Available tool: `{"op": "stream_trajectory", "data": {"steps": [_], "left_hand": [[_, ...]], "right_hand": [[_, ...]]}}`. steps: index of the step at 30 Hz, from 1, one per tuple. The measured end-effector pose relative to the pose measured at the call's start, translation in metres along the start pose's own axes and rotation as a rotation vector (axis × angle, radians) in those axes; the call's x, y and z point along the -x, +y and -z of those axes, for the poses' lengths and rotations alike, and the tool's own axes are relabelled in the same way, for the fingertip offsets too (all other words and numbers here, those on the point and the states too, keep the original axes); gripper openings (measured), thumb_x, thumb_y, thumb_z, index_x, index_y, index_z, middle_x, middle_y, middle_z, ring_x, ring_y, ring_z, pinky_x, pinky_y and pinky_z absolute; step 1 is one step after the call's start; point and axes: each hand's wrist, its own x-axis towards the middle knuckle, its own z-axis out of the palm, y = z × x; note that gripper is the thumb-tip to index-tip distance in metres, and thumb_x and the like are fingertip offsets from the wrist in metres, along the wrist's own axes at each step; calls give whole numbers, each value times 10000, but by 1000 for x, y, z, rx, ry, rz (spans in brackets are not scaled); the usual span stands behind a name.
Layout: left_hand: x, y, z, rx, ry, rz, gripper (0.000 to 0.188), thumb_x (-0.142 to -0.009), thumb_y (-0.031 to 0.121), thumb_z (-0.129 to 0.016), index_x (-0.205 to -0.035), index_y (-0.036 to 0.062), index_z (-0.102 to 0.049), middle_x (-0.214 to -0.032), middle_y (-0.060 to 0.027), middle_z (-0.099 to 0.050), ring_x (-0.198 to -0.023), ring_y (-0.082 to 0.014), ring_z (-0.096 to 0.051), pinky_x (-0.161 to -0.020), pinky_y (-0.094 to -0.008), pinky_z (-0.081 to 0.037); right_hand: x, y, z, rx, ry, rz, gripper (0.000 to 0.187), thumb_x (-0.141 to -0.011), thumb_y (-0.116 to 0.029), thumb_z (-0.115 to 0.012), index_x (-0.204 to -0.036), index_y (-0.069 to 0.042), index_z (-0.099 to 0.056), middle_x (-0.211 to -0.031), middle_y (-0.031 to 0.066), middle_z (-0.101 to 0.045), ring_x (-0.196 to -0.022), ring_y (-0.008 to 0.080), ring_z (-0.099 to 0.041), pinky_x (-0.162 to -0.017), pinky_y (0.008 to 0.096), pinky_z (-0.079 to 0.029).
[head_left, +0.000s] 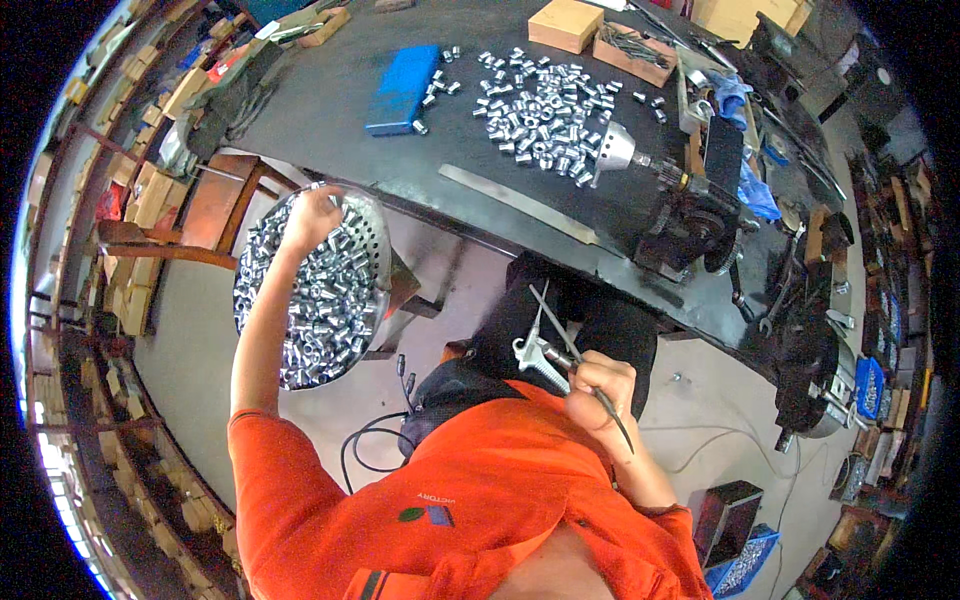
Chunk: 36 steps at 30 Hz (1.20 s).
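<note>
My left hand [313, 218] is over the far part of a basin [376, 225] with a perforated side. Its fingers are pinched on a small shiny metal sleeve [318, 186]. Many similar metal sleeves [325, 315] fill the basin. In front of my lap, my right hand [600, 388] is closed around a slim file [556, 322], whose dark tapered end sticks out below the fist. The same hand also grips a silver metal tool [540, 362] with a curved hook, a ribbed part and a thin point. Its exact kind is unclear.
Loose metal sleeves [545, 110] lie piled on the dark workbench [330, 130], beside a blue block [403, 90]. A flat metal bar [515, 203] rests near the bench edge. A machine with a silver chuck [615, 148] stands right of the pile. A wooden chair [215, 205] stands behind the basin.
</note>
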Motion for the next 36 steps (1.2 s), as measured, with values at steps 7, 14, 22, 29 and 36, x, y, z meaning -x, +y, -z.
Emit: {"op": "stream_trajectory", "data": {"steps": [7, 14, 22, 29, 36], "left_hand": [[3, 13, -28, -562, 31, 159, 286, -715, 265, -639, -938, 92, -684, -896, -164, -673, -883, -327, -643, -796, -417, -511], [-15, 6, -47, -820, -107, 52, 211, -687, 196, -630, -856, 73, -658, -883, -174, -676, -844, -338, -661, -740, -443, -530], [10, 30, -34, -537, 142, 93, 250, -678, 228, -648, -867, 66, -624, -790, -163, -660, -770, -351, -650, -690, -439, -519], [76, 129, -39, 917, -143, 25, 183, -786, 74, -548, -942, -22, -536, -651, -71, -568, -471, -165, -553, -475, -275, -449], [125, 204, -86, 1409, -684, 241, 311, -857, 245, -548, -937, -55, -567, -589, -131, -573, -430, -265, -568, -472, -352, -488]], "right_hand": [[0, -1, 1, -11, -17, 8, 241, -554, 14, -535, -541, -54, -304, -528, 62, -330, -420, 192, -346, -410, 303, -234], [7, 3, 5, 28, 19, -9, 261, -548, 79, -533, -545, -44, -303, -524, 64, -331, -418, 206, -356, -406, 304, -247], [4, 0, -1, 17, 47, 10, 310, -561, 128, -542, -555, -46, -285, -525, 72, -320, -413, 216, -351, -398, 292, -244], [-1, -3, -2, -29, -37, -4, 237, -596, -4, -571, -556, -51, -342, -546, 72, -369, -430, 215, -386, -407, 313, -277], [-7, -3, 1, -49, -142, 53, 228, -622, -63, -640, -621, -54, -412, -585, 94, -392, -469, 267, -415, -434, 352, -311]]}}
